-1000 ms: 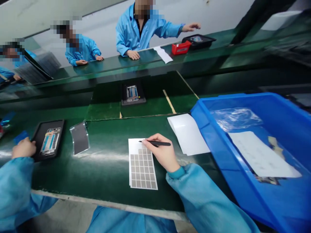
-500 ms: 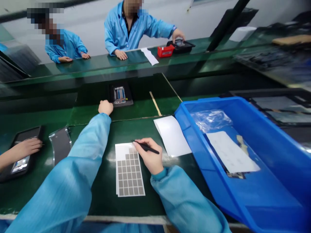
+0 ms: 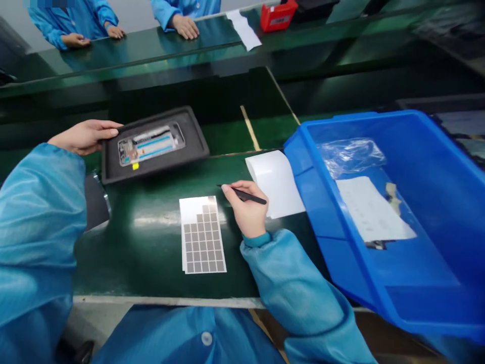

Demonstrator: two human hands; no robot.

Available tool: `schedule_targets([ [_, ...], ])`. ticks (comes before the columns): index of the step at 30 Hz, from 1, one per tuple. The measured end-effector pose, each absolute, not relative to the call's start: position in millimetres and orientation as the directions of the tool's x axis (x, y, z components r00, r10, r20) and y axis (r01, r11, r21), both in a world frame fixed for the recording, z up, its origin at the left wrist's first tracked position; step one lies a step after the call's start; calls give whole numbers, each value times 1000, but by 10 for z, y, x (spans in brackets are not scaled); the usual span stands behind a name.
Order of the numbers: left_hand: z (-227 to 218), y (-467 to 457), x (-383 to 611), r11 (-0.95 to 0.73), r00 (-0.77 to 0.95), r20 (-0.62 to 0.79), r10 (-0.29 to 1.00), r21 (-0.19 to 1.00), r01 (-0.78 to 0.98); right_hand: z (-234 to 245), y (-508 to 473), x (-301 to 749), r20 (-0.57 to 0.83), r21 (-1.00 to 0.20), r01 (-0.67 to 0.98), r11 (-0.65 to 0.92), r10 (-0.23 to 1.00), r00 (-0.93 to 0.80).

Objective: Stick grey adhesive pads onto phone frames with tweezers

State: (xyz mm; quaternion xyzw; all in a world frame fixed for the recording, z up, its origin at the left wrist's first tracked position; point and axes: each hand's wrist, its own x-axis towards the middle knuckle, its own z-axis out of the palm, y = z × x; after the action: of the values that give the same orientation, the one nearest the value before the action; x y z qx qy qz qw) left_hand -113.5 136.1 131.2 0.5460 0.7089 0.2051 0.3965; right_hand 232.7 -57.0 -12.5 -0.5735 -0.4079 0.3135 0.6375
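My left hand [image 3: 86,136] grips the left edge of a black foam-lined tray [image 3: 194,139], thumb on top. The tray is tilted and appears lifted off the bench. In it lies a phone frame [image 3: 153,145] with blue strips and a small yellow tab [image 3: 135,166]. Between the thumb and fingers of my right hand [image 3: 248,215] is a pair of slim black tweezers [image 3: 250,197], their tip pointing left. Just left of and below that hand lies a white sheet of grey square stickers [image 3: 203,242], its upper left part bare of squares.
To the right stands a large blue bin [image 3: 322,217] holding clear plastic [image 3: 350,156] and a white paper [image 3: 373,207]. A curled white sheet [image 3: 278,187] lies beside it. A dark film piece [image 3: 95,202] is partly behind my left sleeve. Co-workers' hands [image 3: 185,26] rest on the far bench.
My left hand has taken hold of the tray with the phone frame and brought it nearer and left. My right hand has moved off the sticker sheet with the tweezers. The view has tilted down.
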Motion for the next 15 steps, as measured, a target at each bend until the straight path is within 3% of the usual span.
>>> schedule_targets([
  [2,1431,1244,-1187,288,98,-478,873,667,687,-148,-559,2333,169,-985,122,125,861,480],
  [5,1433,1125,-1079,-65,531,-658,534,594,802,-203,-543,2326,200,-971,217,102,844,498],
  [8,1249,1042,-830,-157,645,-718,263,628,763,-250,-528,2311,238,-954,282,104,835,496],
  [15,955,848,-341,-237,664,-716,213,622,747,-280,-552,2310,240,-957,266,118,838,490],
])
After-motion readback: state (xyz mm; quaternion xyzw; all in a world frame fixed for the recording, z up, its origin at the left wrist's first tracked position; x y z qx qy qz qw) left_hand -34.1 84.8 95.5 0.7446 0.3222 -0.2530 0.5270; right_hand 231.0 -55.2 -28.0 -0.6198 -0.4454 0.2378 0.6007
